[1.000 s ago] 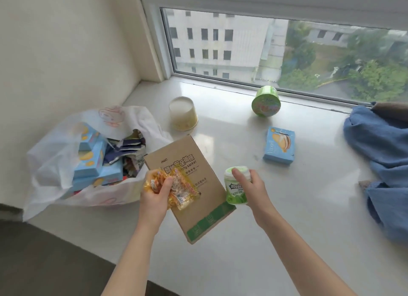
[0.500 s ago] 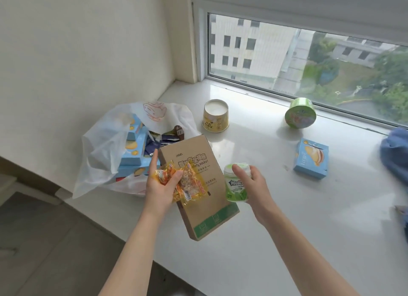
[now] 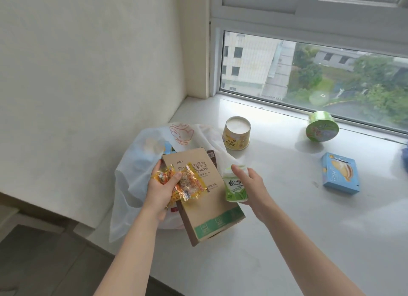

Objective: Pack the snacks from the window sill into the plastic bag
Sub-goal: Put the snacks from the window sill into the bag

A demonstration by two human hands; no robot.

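Left hand (image 3: 162, 190) has a grip on the brown box (image 3: 203, 194) plus yellow snack packets (image 3: 187, 183), right over the plastic bag (image 3: 132, 174). Right hand (image 3: 254, 189) grasps the green bottle (image 3: 235, 186). A yellow cup (image 3: 237, 134), green tub (image 3: 321, 130) and blue box (image 3: 340, 173) sit on the window sill (image 3: 287, 207).

Single head-worn view, wide-angle, looking forward and down from above the window sill (image 3: 287, 207) near its left end, where it meets the side wall (image 3: 88, 85). Faces the window (image 3: 309, 79) at a slant. Both forearms close in the foreground. No second view.
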